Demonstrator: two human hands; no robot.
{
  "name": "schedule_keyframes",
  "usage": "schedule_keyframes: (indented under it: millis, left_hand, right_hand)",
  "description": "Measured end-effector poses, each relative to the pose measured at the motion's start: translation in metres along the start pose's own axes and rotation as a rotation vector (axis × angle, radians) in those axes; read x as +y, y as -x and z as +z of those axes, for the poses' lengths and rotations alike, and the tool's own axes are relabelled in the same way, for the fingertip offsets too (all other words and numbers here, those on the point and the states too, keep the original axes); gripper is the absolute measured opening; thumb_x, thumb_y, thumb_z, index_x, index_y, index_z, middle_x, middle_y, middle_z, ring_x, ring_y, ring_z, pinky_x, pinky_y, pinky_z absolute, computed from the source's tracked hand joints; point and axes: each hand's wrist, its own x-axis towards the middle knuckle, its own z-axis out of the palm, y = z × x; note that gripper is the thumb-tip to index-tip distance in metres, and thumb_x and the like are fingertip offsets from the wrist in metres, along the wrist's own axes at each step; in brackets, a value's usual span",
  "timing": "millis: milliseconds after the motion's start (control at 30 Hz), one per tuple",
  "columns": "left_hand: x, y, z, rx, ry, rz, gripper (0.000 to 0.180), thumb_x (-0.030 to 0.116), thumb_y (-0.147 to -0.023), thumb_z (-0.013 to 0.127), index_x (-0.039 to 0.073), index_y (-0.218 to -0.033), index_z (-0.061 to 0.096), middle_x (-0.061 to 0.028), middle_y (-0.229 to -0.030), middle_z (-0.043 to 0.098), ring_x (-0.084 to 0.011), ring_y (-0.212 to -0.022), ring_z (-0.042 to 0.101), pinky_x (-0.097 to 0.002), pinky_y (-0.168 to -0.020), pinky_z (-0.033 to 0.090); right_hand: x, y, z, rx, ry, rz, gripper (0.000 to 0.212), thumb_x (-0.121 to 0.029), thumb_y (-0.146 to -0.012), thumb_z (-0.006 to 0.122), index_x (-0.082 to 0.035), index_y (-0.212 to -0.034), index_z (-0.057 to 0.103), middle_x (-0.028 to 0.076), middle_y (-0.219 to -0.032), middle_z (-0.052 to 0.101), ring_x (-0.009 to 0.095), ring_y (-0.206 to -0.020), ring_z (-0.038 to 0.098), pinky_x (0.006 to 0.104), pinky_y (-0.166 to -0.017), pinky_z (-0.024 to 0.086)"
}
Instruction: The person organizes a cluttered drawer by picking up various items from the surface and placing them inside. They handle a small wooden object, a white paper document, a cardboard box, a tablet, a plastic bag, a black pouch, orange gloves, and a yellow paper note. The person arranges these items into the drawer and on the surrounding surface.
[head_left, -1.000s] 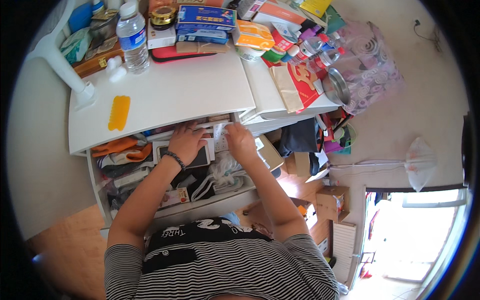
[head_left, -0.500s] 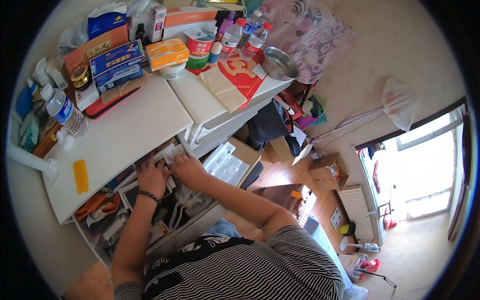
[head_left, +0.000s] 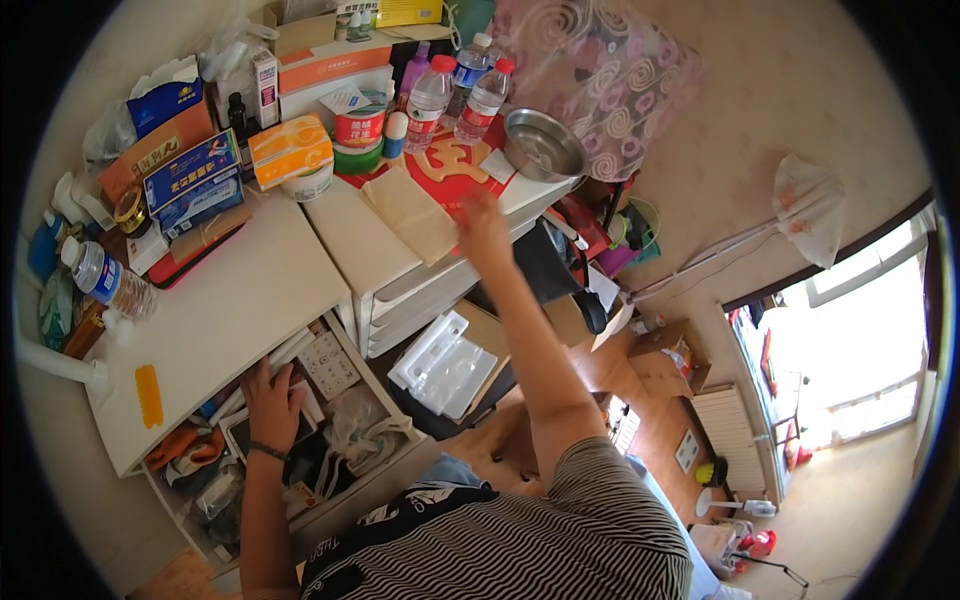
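Observation:
My left hand (head_left: 272, 410) rests in the open white drawer (head_left: 408, 440), fingers stretched over a flat white-edged, dark item and some white pieces. Beside it lies a white patterned box (head_left: 327, 365). Crumpled clear plastic bags (head_left: 355, 425) fill the drawer's right part, and an orange cloth-like item (head_left: 185, 447) is at its left end. My right hand (head_left: 483, 228) is raised over the front edge of the cabinet top, near a beige paper envelope (head_left: 408, 212) and a red sheet (head_left: 462, 160). Motion smears its fingers, so whether they hold anything does not show.
Water bottles (head_left: 430, 100), a metal bowl (head_left: 543, 145), an orange box (head_left: 290, 152) and blue boxes (head_left: 195, 185) stand along the back of the cabinets. Right of the drawer, a clear plastic tray (head_left: 445, 365) lies on a cardboard box.
My right hand has left the drawer and risen to the cabinet top on the right. The left hand stays in the drawer, its fingers now slightly lower. The patterned box is uncovered.

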Motion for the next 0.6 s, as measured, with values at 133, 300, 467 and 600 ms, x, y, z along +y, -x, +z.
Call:
schedule_keyframes:
  millis: [133,300,467,600]
  left_hand:
    - [0.012,0.007,-0.008,0.064,0.001,0.069,0.039,0.019,-0.086,0.065,0.005,-0.121,0.057,-0.0194,-0.149,0.026,-0.0420,-0.134,0.028,-0.0573,-0.112,0.021]
    - [0.037,0.021,-0.030,0.141,0.097,0.079,0.039,0.006,-0.081,0.066,0.004,-0.119,0.057,-0.0162,-0.149,0.029,-0.0386,-0.137,0.028,-0.0506,-0.110,0.029]
    - [0.064,0.018,-0.041,0.176,0.184,0.094,0.039,0.000,-0.081,0.064,0.003,-0.119,0.057,-0.0164,-0.145,0.037,-0.0363,-0.134,0.035,-0.0426,-0.104,0.038]
    - [0.091,0.004,-0.057,0.205,0.408,0.103,0.041,-0.001,-0.080,0.064,0.003,-0.121,0.057,-0.0161,-0.141,0.043,-0.0342,-0.129,0.043,-0.0387,-0.101,0.040]
  right_hand:
    - [0.090,-0.054,0.012,-0.109,0.246,0.128,0.034,-0.024,-0.086,0.061,-0.003,-0.112,0.063,0.011,-0.137,0.046,0.027,-0.129,0.041,0.0447,-0.100,0.041]
    - [0.105,-0.073,0.038,-0.047,0.165,0.018,0.031,-0.018,-0.084,0.060,-0.003,-0.112,0.063,0.011,-0.132,0.050,0.031,-0.120,0.050,0.0436,-0.097,0.044]
    - [0.056,-0.056,0.028,0.203,-0.167,-0.280,0.029,-0.006,-0.080,0.061,-0.004,-0.109,0.063,0.012,-0.118,0.058,0.030,-0.104,0.059,0.0447,-0.090,0.045]
    - [-0.019,-0.009,-0.003,-0.016,-0.970,-0.027,0.023,0.008,-0.084,0.057,0.001,-0.105,0.065,0.008,-0.091,0.062,0.015,-0.080,0.061,0.0276,-0.070,0.050]
